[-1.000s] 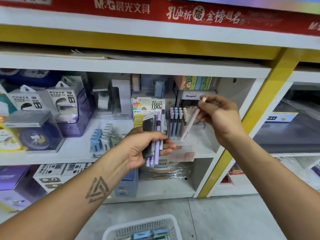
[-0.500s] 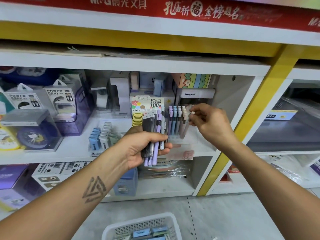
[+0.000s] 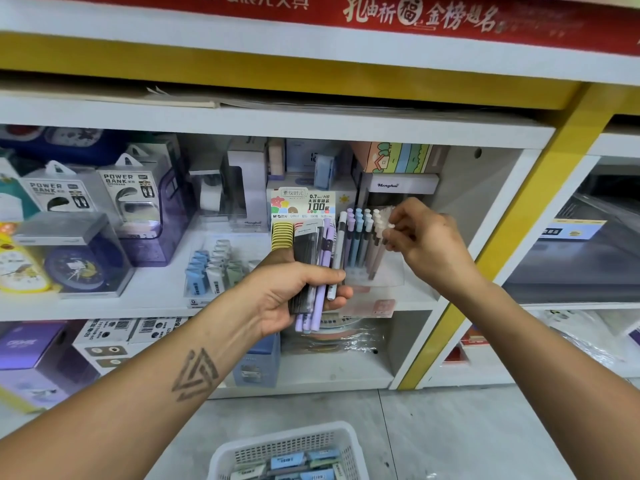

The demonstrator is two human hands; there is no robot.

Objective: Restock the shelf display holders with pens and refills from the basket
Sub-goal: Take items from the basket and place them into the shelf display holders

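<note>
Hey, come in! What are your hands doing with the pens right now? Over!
Left hand grips bundle of pens. Right hand pinches pale pen top, seating it in clear holder. Nothing blocking. Over.

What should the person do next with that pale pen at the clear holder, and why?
Probably ease the pale pen down and let go. The right hand pinches its cap, and its tip is already low in the clear holder beside the other upright pens. The left hand holds a bundle of pens and refills waiting to be shelved.
</note>
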